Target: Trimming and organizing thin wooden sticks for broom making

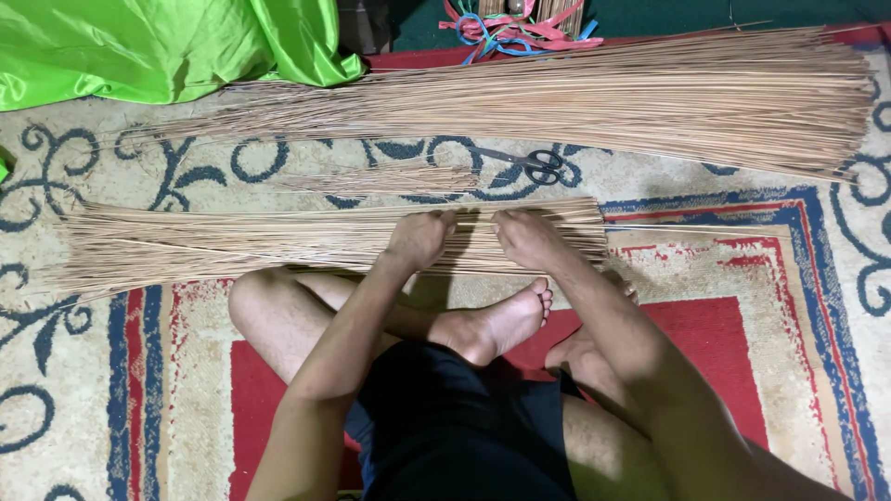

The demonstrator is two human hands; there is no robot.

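Observation:
I sit cross-legged on a patterned carpet. A flat bundle of thin tan sticks lies across the carpet just in front of my legs. My left hand rests on the sticks with its fingers curled down into them. My right hand does the same a little to the right, fingers bent onto the bundle near its right end. The two hands are close together with a small gap between them.
A larger heap of the same sticks lies further away. A small loose bunch of sticks and black scissors sit between the two heaps. Green shiny cloth is at the top left, coloured ribbons at the top.

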